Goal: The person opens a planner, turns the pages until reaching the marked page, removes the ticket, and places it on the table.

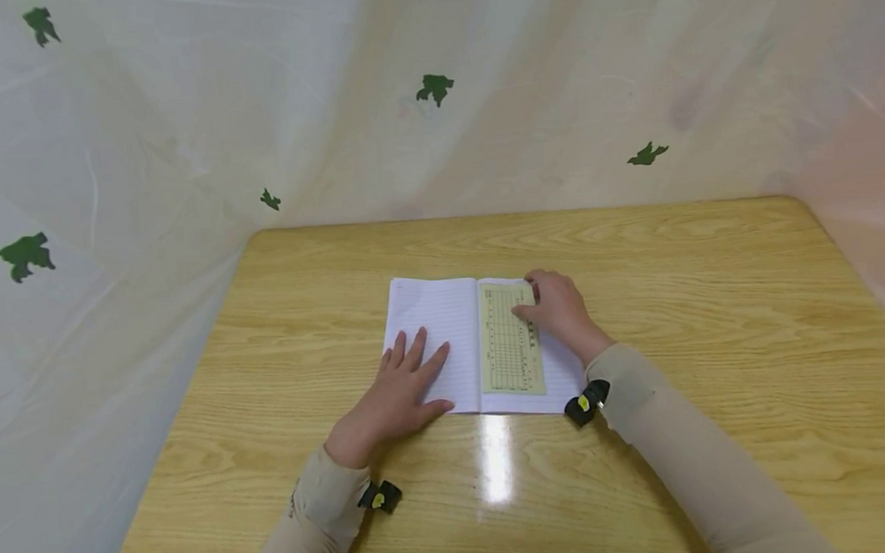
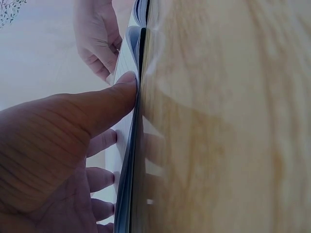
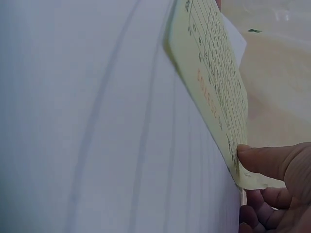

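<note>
An open lined notebook (image 1: 436, 302) lies on the table, its spine running away from me. On its right page is a pale yellow printed form slip (image 1: 502, 340) with a grid and small print. My left hand (image 1: 396, 392) rests with spread fingers on the lower left page, the thumb at the near edge, where the left wrist view shows the page stack (image 2: 127, 160) from the side. My right hand (image 1: 562, 308) pinches the slip's far right corner. In the right wrist view the thumb (image 3: 265, 161) lies on the slip's printed face, with the other fingers below the corner.
The notebook sits on a glossy wood-grain table (image 1: 715, 321) with a bright reflection in front of it. Behind and to the sides hangs a pale curtain (image 1: 525, 138) with green leaf-like shapes. Each wrist wears a small black device (image 1: 588, 402).
</note>
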Action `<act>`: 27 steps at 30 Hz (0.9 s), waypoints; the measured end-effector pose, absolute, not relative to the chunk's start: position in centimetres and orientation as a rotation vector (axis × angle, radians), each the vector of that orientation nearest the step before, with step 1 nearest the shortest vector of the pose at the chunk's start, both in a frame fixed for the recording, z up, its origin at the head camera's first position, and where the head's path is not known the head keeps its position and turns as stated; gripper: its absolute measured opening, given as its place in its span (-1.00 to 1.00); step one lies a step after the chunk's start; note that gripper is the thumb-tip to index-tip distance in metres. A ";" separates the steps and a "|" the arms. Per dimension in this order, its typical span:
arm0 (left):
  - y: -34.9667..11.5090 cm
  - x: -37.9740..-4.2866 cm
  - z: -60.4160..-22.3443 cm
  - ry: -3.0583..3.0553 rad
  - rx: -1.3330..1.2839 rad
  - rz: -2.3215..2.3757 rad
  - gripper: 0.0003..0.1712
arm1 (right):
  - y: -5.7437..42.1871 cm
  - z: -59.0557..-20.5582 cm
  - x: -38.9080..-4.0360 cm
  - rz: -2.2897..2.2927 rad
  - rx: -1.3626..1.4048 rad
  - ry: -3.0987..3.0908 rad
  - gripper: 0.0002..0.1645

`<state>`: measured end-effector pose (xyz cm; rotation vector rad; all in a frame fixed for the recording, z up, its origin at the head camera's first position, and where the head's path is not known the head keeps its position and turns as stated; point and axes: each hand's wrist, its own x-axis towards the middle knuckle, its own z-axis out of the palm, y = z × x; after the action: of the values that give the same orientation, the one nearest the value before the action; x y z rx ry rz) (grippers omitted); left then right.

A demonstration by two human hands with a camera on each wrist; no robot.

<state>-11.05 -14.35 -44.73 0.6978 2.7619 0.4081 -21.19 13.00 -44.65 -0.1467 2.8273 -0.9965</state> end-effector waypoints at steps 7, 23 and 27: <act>-14.4 -11.1 -44.6 2.764 0.700 0.409 -0.10 | 13.1 -44.8 -20.8 -1.003 -0.204 2.839 -0.71; -14.4 -11.2 -44.7 2.763 0.708 0.415 -0.10 | 14.4 -44.8 -19.2 -1.403 -0.210 2.614 -0.81; -14.4 -11.2 -44.8 2.767 0.705 0.416 -0.10 | 14.7 -44.0 -18.7 -1.506 -0.179 2.543 -0.78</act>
<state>-11.22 -14.41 -44.83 0.7054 2.7670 0.4164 -18.73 14.74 -44.02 -0.1793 2.5428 -1.5061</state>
